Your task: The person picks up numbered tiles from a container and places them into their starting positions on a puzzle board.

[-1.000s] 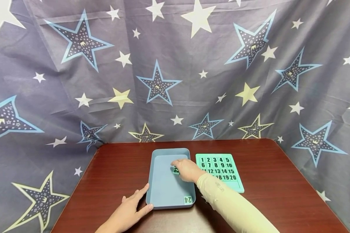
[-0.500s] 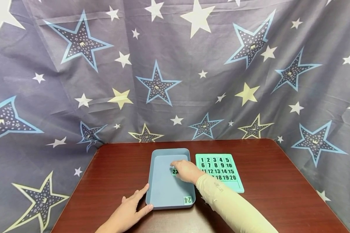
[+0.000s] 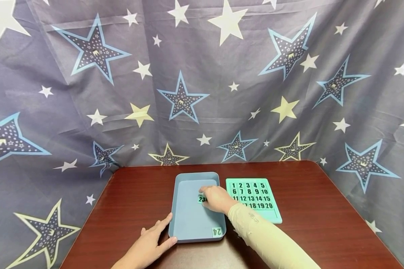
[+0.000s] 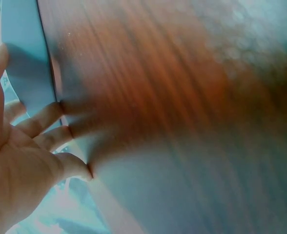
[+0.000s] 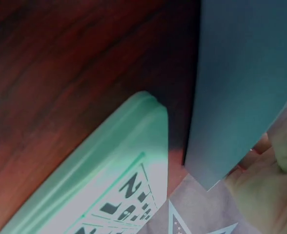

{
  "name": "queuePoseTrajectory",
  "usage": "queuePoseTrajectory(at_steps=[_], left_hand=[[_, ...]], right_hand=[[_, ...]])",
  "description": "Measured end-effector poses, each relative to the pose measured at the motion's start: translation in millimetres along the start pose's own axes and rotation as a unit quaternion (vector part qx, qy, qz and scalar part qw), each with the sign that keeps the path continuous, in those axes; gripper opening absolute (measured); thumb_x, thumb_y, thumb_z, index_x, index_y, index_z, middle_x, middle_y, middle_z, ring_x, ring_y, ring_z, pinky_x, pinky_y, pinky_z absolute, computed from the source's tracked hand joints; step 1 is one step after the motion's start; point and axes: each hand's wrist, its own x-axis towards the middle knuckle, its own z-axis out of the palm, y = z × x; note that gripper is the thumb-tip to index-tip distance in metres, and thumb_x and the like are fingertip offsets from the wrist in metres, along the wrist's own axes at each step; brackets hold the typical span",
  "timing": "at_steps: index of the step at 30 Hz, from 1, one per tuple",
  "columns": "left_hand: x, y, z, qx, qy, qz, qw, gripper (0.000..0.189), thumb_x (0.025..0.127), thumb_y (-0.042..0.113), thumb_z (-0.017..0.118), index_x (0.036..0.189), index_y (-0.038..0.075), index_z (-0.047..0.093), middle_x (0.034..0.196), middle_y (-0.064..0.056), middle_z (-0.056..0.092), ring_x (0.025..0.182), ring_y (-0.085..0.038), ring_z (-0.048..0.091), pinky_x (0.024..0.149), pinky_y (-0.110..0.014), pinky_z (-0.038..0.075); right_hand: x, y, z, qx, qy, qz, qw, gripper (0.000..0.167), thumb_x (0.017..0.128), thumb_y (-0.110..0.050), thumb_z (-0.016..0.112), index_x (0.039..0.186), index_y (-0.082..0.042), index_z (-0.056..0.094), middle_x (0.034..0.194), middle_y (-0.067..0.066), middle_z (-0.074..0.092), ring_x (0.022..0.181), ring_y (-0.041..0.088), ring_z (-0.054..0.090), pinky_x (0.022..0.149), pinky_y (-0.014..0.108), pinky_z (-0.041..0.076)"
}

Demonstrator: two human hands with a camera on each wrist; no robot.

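A shallow blue-grey tray (image 3: 185, 220) lies on the table, and my right hand (image 3: 217, 198) reaches into it. Its thumb and index finger pinch a small green number tile (image 3: 201, 199) marked 23, near the tray floor. In the right wrist view the tray wall (image 5: 241, 83) hides part of that hand (image 5: 260, 190). My left hand (image 3: 149, 241) rests with fingers spread at the tray's near left corner, fingertips against its side; the left wrist view shows this hand (image 4: 31, 156) beside the tray too. A tile (image 3: 217, 232) marked 24, upside down, lies in the tray's near right corner.
Right of the tray lies a green number board (image 3: 272, 216) with tiles 1 to 20 in rows, partly covered by my right forearm. The brown table (image 3: 138, 190) ends at a star-printed curtain (image 3: 202, 93) behind.
The 23 tile has turned from sideways to nearly upright reading under my right hand's fingers, shifting slightly toward me. My left hand and the tray have stayed put.
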Motion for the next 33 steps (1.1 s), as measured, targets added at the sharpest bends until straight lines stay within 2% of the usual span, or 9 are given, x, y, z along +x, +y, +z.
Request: queuePoseTrajectory(at_steps=[3, 6, 10, 17, 20, 23, 27, 33], left_hand=[[0.0, -0.3, 0.0, 0.002, 0.002, 0.003, 1.0000, 0.085, 0.098, 0.066, 0.066, 0.168, 0.028, 0.038, 0.164, -0.010, 0.052, 0.151, -0.051, 0.046, 0.112, -0.091, 0.019], [0.4, -0.1, 2.0, 0.000, 0.001, 0.006, 1.0000, 0.085, 0.098, 0.067, 0.066, 0.169, 0.028, 0.037, 0.164, -0.009, 0.052, 0.152, -0.050, 0.045, 0.112, -0.091, 0.018], [0.8, 0.5, 2.0, -0.008, -0.003, 0.007, 0.9999, 0.086, 0.098, 0.067, 0.066, 0.169, 0.029, 0.036, 0.165, -0.007, 0.051, 0.155, -0.048, 0.042, 0.114, -0.090, 0.015], [-0.9, 0.9, -1.5, -0.007, 0.002, 0.006, 1.0000, 0.085, 0.098, 0.065, 0.067, 0.169, 0.029, 0.036, 0.164, -0.007, 0.052, 0.156, -0.047, 0.041, 0.115, -0.089, 0.014], [-2.2, 1.1, -2.6, -0.005, 0.005, 0.004, 1.0000, 0.086, 0.098, 0.066, 0.067, 0.169, 0.030, 0.036, 0.164, -0.007, 0.053, 0.156, -0.046, 0.041, 0.116, -0.089, 0.014], [-3.2, 1.0, -3.1, -0.005, 0.006, 0.002, 1.0000, 0.086, 0.098, 0.067, 0.066, 0.169, 0.030, 0.035, 0.164, -0.007, 0.052, 0.156, -0.046, 0.041, 0.116, -0.089, 0.014], [-3.0, 0.7, -2.7, -0.001, 0.006, 0.000, 1.0000, 0.086, 0.098, 0.067, 0.066, 0.169, 0.031, 0.035, 0.164, -0.008, 0.053, 0.156, -0.045, 0.041, 0.116, -0.088, 0.014], [-1.2, 0.6, -2.1, 0.002, 0.007, 0.003, 1.0000, 0.086, 0.098, 0.067, 0.066, 0.169, 0.031, 0.035, 0.163, -0.008, 0.054, 0.156, -0.045, 0.042, 0.117, -0.088, 0.014]], right_hand=[[-4.0, -0.7, -8.8, 0.037, 0.009, -0.007, 0.9993, 0.046, 0.093, -0.017, 0.084, 0.134, -0.008, 0.067, 0.111, 0.006, 0.080, 0.103, 0.025, 0.077, 0.089, 0.041, 0.062], [-15.9, 3.4, -25.3, 0.075, 0.015, -0.009, 0.9970, 0.051, 0.094, -0.014, 0.083, 0.141, -0.006, 0.063, 0.114, 0.008, 0.080, 0.104, 0.025, 0.077, 0.091, 0.043, 0.062], [-41.4, 25.5, -46.2, 0.096, 0.035, -0.004, 0.9948, 0.053, 0.095, -0.013, 0.082, 0.143, -0.003, 0.060, 0.114, 0.009, 0.078, 0.102, 0.026, 0.077, 0.091, 0.044, 0.063], [-106.7, 84.9, -65.7, 0.062, 0.058, 0.050, 0.9951, 0.052, 0.092, -0.010, 0.084, 0.139, -0.006, 0.062, 0.109, 0.004, 0.078, 0.098, 0.025, 0.077, 0.082, 0.042, 0.062], [-132.8, 100.3, -66.9, 0.053, 0.055, 0.058, 0.9954, 0.051, 0.089, -0.008, 0.086, 0.135, -0.007, 0.065, 0.107, 0.002, 0.079, 0.094, 0.023, 0.078, 0.078, 0.040, 0.062], [-152.3, 107.1, -63.6, 0.053, 0.044, 0.048, 0.9965, 0.052, 0.087, -0.007, 0.088, 0.134, -0.007, 0.066, 0.105, 0.000, 0.079, 0.093, 0.021, 0.078, 0.077, 0.038, 0.062], [-164.5, 107.3, -55.5, 0.058, 0.026, 0.039, 0.9972, 0.054, 0.086, -0.009, 0.089, 0.135, -0.008, 0.066, 0.106, -0.001, 0.080, 0.095, 0.020, 0.078, 0.079, 0.039, 0.063], [-163.7, 102.6, -50.8, 0.054, 0.023, 0.034, 0.9977, 0.053, 0.085, -0.009, 0.090, 0.133, -0.009, 0.067, 0.106, 0.000, 0.080, 0.095, 0.020, 0.079, 0.079, 0.039, 0.063]])
